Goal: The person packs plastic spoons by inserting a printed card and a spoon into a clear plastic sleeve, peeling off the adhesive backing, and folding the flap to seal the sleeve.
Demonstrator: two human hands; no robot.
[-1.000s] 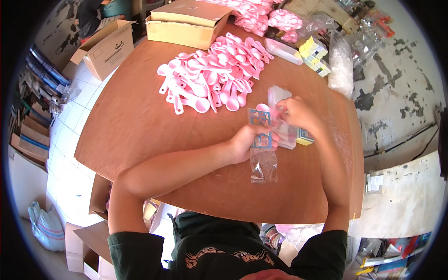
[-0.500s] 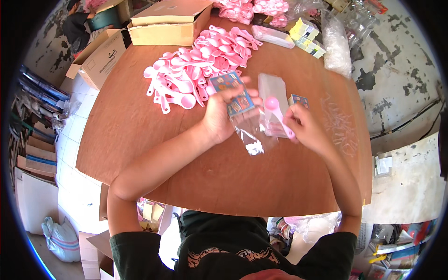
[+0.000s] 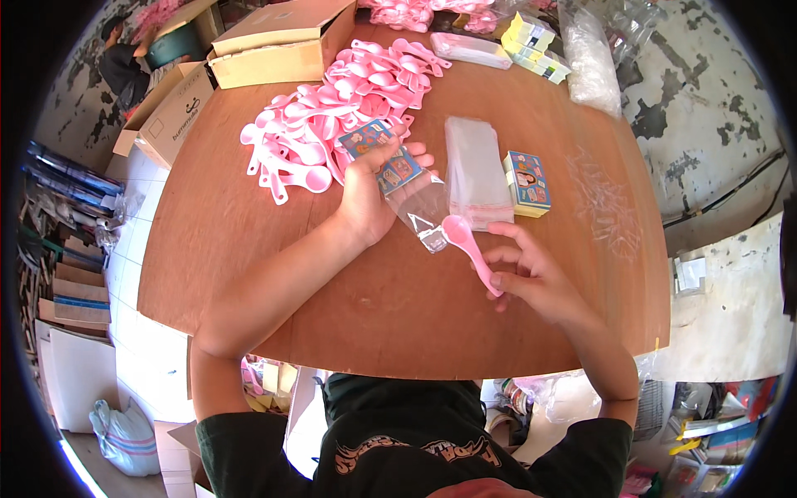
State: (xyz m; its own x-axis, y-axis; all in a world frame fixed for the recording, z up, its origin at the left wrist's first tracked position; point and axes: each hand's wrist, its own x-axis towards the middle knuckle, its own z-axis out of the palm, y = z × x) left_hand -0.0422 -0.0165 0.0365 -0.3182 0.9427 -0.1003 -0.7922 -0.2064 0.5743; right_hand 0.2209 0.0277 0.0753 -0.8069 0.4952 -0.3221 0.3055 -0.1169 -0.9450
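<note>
My left hand (image 3: 372, 187) is closed on a clear plastic bag (image 3: 422, 206) with a blue printed card (image 3: 397, 171) at its upper end, the thumb lying across the card. Between the thumb and fingers of my right hand (image 3: 531, 274) is the handle of a pink plastic scoop (image 3: 470, 249). The scoop's bowl is at the bag's lower end; whether they touch I cannot tell. Just beyond lies a stack of clear plastic bags (image 3: 477, 166), and beside it a stack of blue printed cards (image 3: 528, 178). A heap of pink scoops (image 3: 357, 87) spreads behind my left hand.
Cardboard boxes (image 3: 270, 62) stand at the far left. Along the far edge are yellow-and-white card bundles (image 3: 535, 50) and a roll of clear plastic (image 3: 591, 66). Thin clear strips (image 3: 610, 207) lie on the right of the table (image 3: 357, 307). Another person (image 3: 124, 70) is at the upper left.
My right hand has come nearer to me with the scoop, uncovering the card stack. The scoop's bowl now sits by the bag's lower end. My left hand has shifted slightly left with the bag.
</note>
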